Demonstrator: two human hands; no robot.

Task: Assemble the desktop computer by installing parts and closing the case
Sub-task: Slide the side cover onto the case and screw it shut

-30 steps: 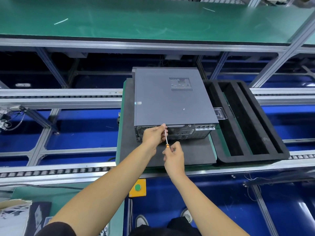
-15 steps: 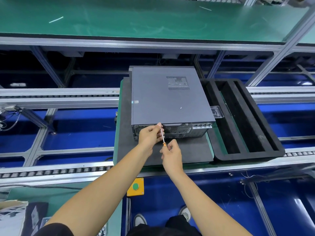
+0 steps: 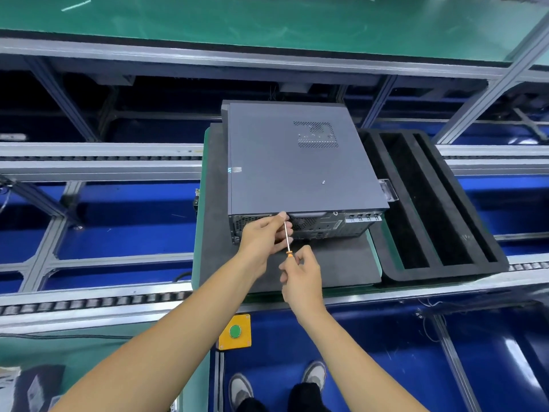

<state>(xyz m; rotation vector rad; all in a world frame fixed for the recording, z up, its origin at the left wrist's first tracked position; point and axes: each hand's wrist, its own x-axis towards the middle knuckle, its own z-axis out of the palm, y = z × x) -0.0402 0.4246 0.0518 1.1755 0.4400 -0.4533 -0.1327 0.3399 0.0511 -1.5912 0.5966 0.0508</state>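
The desktop computer (image 3: 297,165) is seen lying on its side on a dark foam mat (image 3: 332,263), just ahead of both hands, with its grey side panel (image 3: 276,173) already fitted over the top; no internal parts are left exposed. The installation of parts is therefore judged to be done and the case closed, with only the fastening of the panel at the rear edge apparently left. A slim screwdriver (image 3: 286,236) is held against the upper rear edge of the case: its orange handle is gripped in the curled fingers of the right hand (image 3: 301,273), while its metal shaft is pinched and steadied near the tip by the left hand (image 3: 263,236), which is closed around it and rests against the rear grille. Whether a screw sits under the tip cannot be told, as it is hidden by the left fingers. A single loose screw (image 3: 323,182) is seen lying on the panel, beyond and slightly right of the hands, suggesting at least one more fastening remains. To the right of the right hand, an empty black foam tray (image 3: 475,233) is set beside the mat. A yellow box with a green button (image 3: 235,331) is mounted on the bench edge below the wrists.
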